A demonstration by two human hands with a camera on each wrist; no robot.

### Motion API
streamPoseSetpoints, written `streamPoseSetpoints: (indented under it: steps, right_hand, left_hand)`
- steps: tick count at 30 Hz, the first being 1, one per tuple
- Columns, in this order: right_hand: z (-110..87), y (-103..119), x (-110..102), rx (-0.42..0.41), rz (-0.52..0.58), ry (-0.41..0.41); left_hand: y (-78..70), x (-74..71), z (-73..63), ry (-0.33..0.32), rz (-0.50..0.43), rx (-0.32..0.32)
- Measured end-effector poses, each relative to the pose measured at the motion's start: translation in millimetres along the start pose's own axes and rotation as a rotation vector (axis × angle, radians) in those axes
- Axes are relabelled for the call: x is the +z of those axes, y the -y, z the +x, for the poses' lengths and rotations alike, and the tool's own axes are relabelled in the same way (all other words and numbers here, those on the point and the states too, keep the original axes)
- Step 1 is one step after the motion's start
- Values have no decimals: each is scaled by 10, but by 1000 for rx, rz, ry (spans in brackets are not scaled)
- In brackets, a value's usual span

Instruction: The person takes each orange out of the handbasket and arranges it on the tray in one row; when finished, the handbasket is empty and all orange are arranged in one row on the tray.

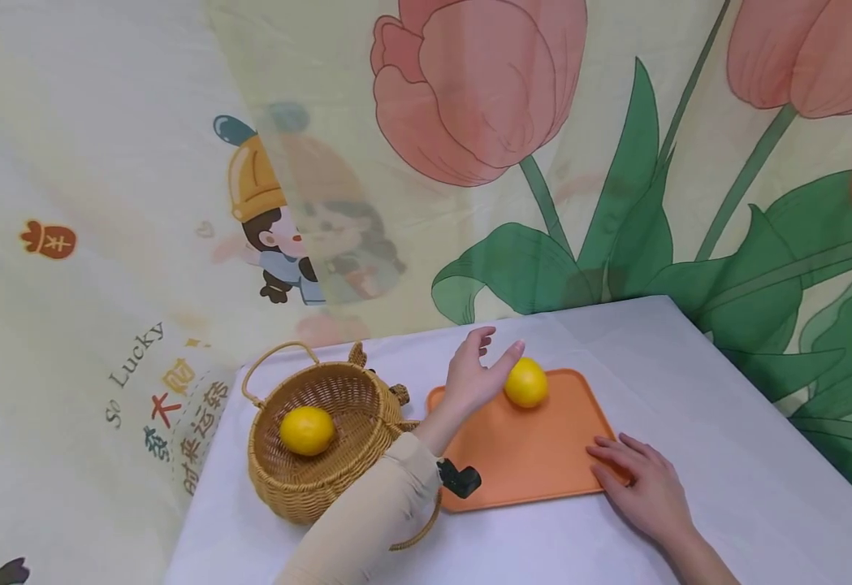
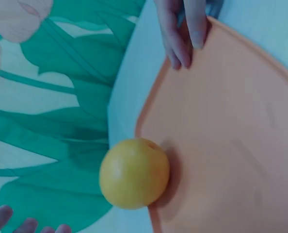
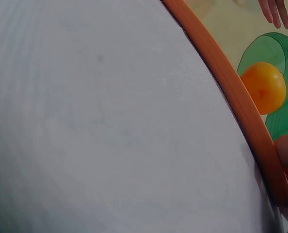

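A round yellow fruit (image 1: 525, 383) sits at the far rim of the orange tray (image 1: 521, 459). My left hand (image 1: 475, 372) is just left of that fruit, its thumb and fingers spread apart with nothing held. In the left wrist view, the fingertips (image 2: 26, 226) show at the lower left, apart from the fruit (image 2: 134, 174). At the tray's right near corner, my right hand (image 1: 645, 487) rests its fingers over the rim. The right wrist view shows the rim (image 3: 231, 92) beside part of that hand. Left of the tray, a wicker basket (image 1: 309, 497) holds another yellow fruit (image 1: 307, 431).
The basket's handle (image 1: 279, 348) arches at its far left side, and another handle loop lies under my left forearm. A white cloth (image 1: 747, 487) covers the table. Behind it hangs a curtain (image 1: 689, 203) printed with tulips.
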State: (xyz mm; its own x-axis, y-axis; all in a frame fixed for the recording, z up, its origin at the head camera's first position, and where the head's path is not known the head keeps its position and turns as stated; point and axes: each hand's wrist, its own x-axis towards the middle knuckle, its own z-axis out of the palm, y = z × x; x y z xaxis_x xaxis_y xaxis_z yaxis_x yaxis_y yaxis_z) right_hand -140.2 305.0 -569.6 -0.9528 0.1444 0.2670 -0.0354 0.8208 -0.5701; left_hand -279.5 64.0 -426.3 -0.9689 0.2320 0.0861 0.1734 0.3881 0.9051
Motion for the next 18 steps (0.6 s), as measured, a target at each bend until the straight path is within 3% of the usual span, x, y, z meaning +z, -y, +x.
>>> streamPoseSetpoints:
  steps: [10, 18]
  right_hand:
    - [11, 9, -16, -23, 2, -4]
    - [6, 6, -13, -16, 7, 1]
  left_hand:
    - [-15, -447, -281, -26, -104, 44]
    - [26, -839, -322, -78, -88, 70]
